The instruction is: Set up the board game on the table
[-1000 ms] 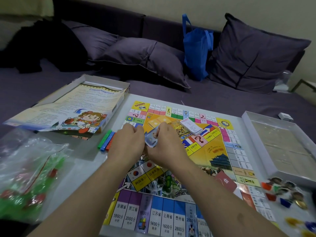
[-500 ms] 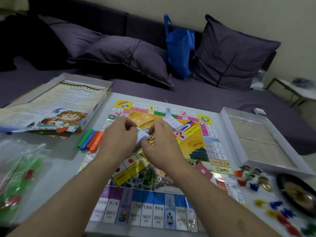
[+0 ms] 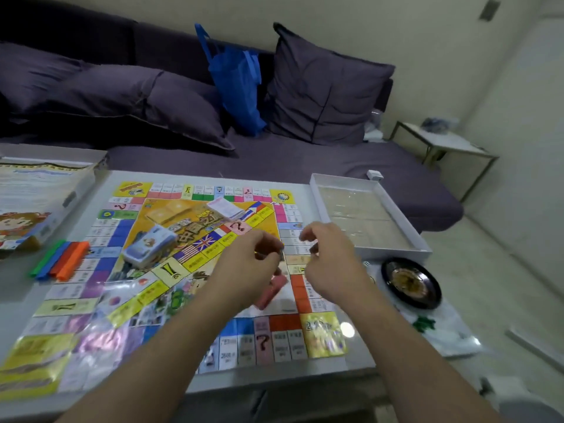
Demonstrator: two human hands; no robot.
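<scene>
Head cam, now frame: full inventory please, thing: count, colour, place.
game board: 1, multicoloured, flat across the table
blue card deck: 1, blue-white, on the board, left of centre
white card stack: 1, white, on the board, far centre
red card stack: 1, reddish, on the board below the left hand
colour sticks: 4, green, blue, red, orange, left board edge
box tray: 1, white, table's far right
roulette wheel: 1, black, right of the board
rules sheet: 1, printed, in the box at left
blue bag: 1, on the sofa
left hand: curled, contents unclear
right hand: curled, contents unclear
</scene>
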